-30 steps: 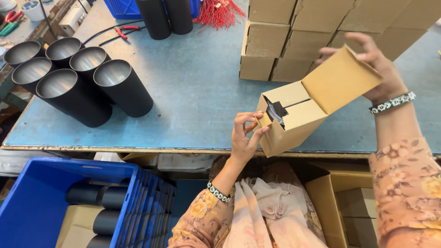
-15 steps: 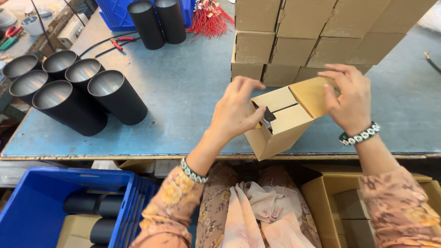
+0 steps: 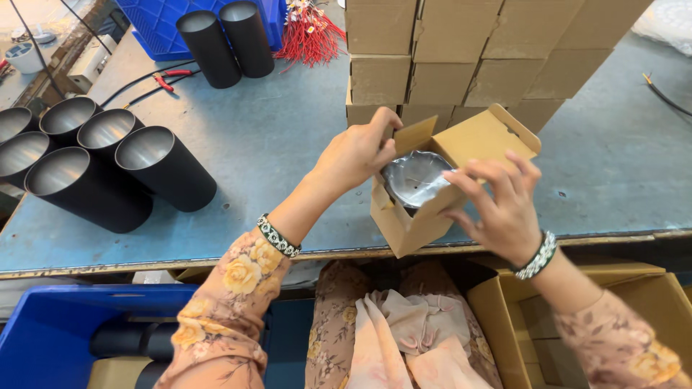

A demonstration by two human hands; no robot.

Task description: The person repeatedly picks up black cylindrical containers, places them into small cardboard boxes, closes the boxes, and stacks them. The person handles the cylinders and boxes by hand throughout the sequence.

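A: Item one? We logged a small brown cardboard box (image 3: 425, 194), open, tilted at the blue surface's (image 3: 288, 144) near edge, a silvery round part (image 3: 414, 176) inside.

B: Grips? Our left hand (image 3: 357, 153) pinched a flap; our right hand (image 3: 501, 205) clasped the box's side.

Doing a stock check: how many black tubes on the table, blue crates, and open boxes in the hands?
Black tubes: 8
Blue crates: 2
Held box: 1
Total: 11
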